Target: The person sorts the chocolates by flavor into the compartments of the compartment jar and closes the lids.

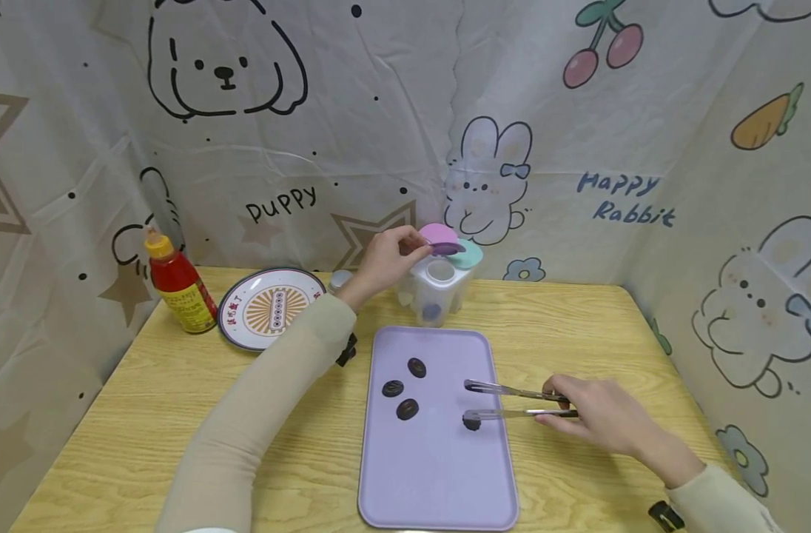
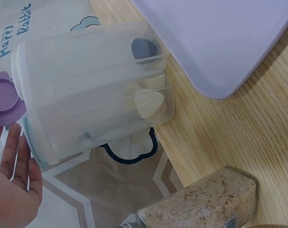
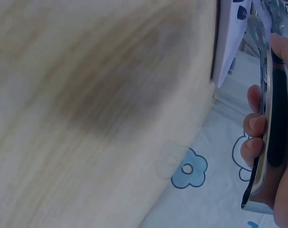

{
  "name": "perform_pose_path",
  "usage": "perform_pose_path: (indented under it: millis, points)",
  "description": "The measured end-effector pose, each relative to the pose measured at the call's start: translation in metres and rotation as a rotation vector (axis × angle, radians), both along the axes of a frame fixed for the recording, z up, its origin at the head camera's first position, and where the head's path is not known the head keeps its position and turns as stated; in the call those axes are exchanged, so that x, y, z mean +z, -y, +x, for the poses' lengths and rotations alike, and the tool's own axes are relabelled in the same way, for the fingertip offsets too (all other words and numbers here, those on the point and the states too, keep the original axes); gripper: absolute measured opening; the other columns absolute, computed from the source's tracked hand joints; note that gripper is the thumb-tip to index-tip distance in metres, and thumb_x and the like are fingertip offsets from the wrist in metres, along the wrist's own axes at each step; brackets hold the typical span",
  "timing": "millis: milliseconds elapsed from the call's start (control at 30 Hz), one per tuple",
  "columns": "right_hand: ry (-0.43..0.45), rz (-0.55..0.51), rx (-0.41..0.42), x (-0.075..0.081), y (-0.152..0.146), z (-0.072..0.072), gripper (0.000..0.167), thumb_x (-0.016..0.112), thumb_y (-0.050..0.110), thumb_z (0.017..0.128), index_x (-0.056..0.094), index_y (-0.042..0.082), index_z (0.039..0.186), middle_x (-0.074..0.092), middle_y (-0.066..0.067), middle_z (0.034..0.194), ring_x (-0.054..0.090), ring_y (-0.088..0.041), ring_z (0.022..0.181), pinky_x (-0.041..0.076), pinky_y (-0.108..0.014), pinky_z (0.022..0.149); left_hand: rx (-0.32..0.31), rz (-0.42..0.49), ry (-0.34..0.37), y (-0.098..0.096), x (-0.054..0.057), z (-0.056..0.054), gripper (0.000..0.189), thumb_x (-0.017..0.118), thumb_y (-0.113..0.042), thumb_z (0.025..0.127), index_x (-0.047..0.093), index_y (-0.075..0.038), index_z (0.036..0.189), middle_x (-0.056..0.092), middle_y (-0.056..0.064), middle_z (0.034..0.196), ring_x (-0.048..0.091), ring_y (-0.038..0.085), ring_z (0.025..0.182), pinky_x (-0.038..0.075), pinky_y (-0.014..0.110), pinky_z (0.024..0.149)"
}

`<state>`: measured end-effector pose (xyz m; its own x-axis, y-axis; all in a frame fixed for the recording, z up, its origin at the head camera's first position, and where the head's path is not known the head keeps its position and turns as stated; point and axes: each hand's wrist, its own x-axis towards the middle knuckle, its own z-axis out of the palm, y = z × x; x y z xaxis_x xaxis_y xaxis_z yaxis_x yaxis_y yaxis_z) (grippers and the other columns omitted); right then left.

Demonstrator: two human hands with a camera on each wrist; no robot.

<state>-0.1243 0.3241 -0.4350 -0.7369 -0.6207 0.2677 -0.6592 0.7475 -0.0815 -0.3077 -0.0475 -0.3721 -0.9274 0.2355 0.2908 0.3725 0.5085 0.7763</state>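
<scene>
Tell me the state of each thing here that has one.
Tongs: spread open, held by right hand.
Purple lid: raised, pinched by left hand.
Container: upright, an opening showing on top.
Pink lid and teal lid: can't tell if shut.
Three dark pieces: loose on the tray.
Fourth dark piece: by the tongs, not clamped.
Sauce bottle: upright, yellow cap on.
Jar: standing upright.
Plate: printed face showing.
</scene>
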Motion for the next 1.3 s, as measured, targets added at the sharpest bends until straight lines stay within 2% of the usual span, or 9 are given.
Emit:
perform_pose_path:
  millis: [200, 400, 667, 933, 1100, 1300]
  points:
    - [0.009, 0.0, -0.005, -0.009, -0.004, 0.01, 0.03, 0.086, 0.044, 0.086, 0.065, 0.027, 0.099, 0.046, 0.026, 0.071, 0.03, 0.012, 0.058, 0.028, -0.013, 0.051, 0.006, 0.002, 0.007, -0.001, 0.0, 0.0, 0.018, 0.073, -0.026, 0.101, 0.073, -0.01, 0.111, 0.077, 0.009, 0.109, 0.068, 0.022, 0.098, 0.055, 0.032, 0.088]
    - [0.052, 0.01, -0.02, -0.017, -0.004, 0.015, 0.027, 0.085, 0.043, 0.088, 0.066, 0.027, 0.098, 0.053, 0.027, 0.073, 0.034, 0.013, 0.059, 0.031, -0.014, 0.051, 0.009, 0.003, 0.017, -0.001, 0.0, 0.001, 0.018, 0.073, -0.026, 0.102, 0.073, -0.01, 0.111, 0.077, 0.009, 0.11, 0.068, 0.022, 0.099, 0.056, 0.033, 0.089]
    - [0.042, 0.003, -0.018, -0.021, -0.003, 0.019, 0.025, 0.085, 0.041, 0.088, 0.063, 0.029, 0.093, 0.046, 0.03, 0.072, 0.028, 0.013, 0.056, 0.025, -0.012, 0.049, 0.007, 0.008, 0.023, -0.002, -0.001, 0.0, 0.018, 0.072, -0.027, 0.102, 0.072, -0.011, 0.111, 0.077, 0.008, 0.11, 0.068, 0.022, 0.099, 0.056, 0.034, 0.089]
    - [0.054, -0.003, -0.015, -0.021, -0.002, 0.019, 0.025, 0.084, 0.039, 0.089, 0.061, 0.031, 0.09, 0.041, 0.03, 0.07, 0.026, 0.013, 0.055, 0.022, -0.012, 0.048, 0.005, 0.008, 0.024, -0.001, -0.002, 0.0, 0.019, 0.072, -0.027, 0.102, 0.072, -0.011, 0.111, 0.076, 0.008, 0.11, 0.067, 0.022, 0.098, 0.055, 0.032, 0.087]
    - [0.068, -0.034, -0.019, -0.02, 0.001, 0.017, 0.024, 0.084, 0.036, 0.09, 0.06, 0.033, 0.092, 0.044, 0.029, 0.07, 0.027, 0.013, 0.056, 0.024, -0.012, 0.048, 0.007, 0.007, 0.032, -0.002, -0.001, 0.0, 0.019, 0.072, -0.027, 0.102, 0.072, -0.011, 0.111, 0.076, 0.008, 0.111, 0.067, 0.022, 0.099, 0.055, 0.032, 0.088]
    - [0.053, -0.061, -0.007, -0.021, 0.003, 0.008, 0.023, 0.084, 0.032, 0.089, 0.062, 0.03, 0.092, 0.045, 0.027, 0.069, 0.027, 0.013, 0.057, 0.024, -0.012, 0.048, 0.009, 0.007, 0.032, -0.001, 0.0, 0.0, 0.019, 0.072, -0.027, 0.102, 0.072, -0.011, 0.111, 0.077, 0.009, 0.11, 0.068, 0.022, 0.099, 0.056, 0.034, 0.089]
